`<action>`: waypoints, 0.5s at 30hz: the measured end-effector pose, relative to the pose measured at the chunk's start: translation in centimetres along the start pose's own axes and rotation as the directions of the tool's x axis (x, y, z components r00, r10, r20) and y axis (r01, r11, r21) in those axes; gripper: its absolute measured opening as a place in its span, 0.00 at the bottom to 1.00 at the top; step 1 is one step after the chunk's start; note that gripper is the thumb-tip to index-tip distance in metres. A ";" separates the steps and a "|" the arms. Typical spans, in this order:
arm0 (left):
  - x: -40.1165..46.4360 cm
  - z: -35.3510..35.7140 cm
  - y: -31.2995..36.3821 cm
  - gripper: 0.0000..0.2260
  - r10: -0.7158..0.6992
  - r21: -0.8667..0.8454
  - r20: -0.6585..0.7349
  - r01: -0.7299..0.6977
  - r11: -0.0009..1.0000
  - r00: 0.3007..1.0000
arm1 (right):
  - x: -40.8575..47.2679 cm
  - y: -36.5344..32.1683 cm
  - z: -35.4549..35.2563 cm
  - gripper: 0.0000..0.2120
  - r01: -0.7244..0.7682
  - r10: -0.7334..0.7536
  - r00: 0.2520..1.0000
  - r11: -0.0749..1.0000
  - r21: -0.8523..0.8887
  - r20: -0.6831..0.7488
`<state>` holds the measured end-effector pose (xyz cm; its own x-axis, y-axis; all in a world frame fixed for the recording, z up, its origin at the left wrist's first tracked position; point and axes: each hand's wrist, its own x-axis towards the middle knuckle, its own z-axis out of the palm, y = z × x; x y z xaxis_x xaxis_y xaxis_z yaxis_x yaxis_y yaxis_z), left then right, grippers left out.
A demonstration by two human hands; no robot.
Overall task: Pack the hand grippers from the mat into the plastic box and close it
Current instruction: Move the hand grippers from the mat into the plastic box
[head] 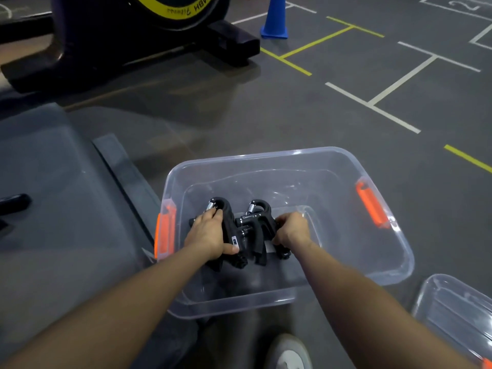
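Observation:
A clear plastic box [383, 262] with orange latches stands open on the floor in front of me. Both my hands are inside it. My left hand [209, 237] grips a black hand gripper [226, 222] with a metal spring at its top. My right hand [291, 230] grips a second black hand gripper [262, 230] right beside the first. The two grippers touch each other over the left half of the box. The grey mat [61, 209] lies left of the box, and another black gripper handle [13, 205] shows at its left edge.
The clear lid [458, 312] lies on the floor at the lower right. A black exercise machine [127, 35] stands at the back left, a blue cone [275, 20] behind the box. My shoe [288, 352] is just below the box. Taped lines cross the floor.

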<state>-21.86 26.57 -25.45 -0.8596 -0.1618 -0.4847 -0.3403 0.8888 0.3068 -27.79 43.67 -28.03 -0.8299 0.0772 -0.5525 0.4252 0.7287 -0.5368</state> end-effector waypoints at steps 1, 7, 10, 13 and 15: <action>0.1 0.1 -0.1 0.47 0.002 0.002 0.012 -0.002 1.000 1.000 | 0.2 0.1 0.1 0.14 0.000 0.000 1.000 1.000 -0.001 -0.002; -0.1 0.6 0.0 0.46 0.014 0.028 0.000 -0.014 1.000 1.000 | 0.7 0.6 0.7 0.15 0.035 -0.036 0.999 0.998 -0.050 -0.015; -0.5 0.9 -0.1 0.45 0.015 0.014 -0.017 -0.014 1.000 1.000 | 0.4 0.8 0.9 0.14 0.054 -0.057 0.998 0.996 -0.065 -0.037; -1.0 1.2 0.0 0.45 0.015 -0.001 -0.033 -0.015 1.000 0.999 | -0.1 1.2 1.0 0.15 0.082 -0.083 0.995 0.996 -0.036 -0.055; -1.4 1.2 0.1 0.45 0.010 -0.005 -0.044 -0.010 1.000 0.999 | -0.3 1.3 1.1 0.16 0.097 -0.096 0.993 0.995 0.005 -0.063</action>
<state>-20.26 27.42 -25.71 -0.8788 -0.1714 -0.4452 -0.3332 0.8885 0.3156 -26.56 43.90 -29.24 -0.8883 0.0497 -0.4566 0.3445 0.7296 -0.5908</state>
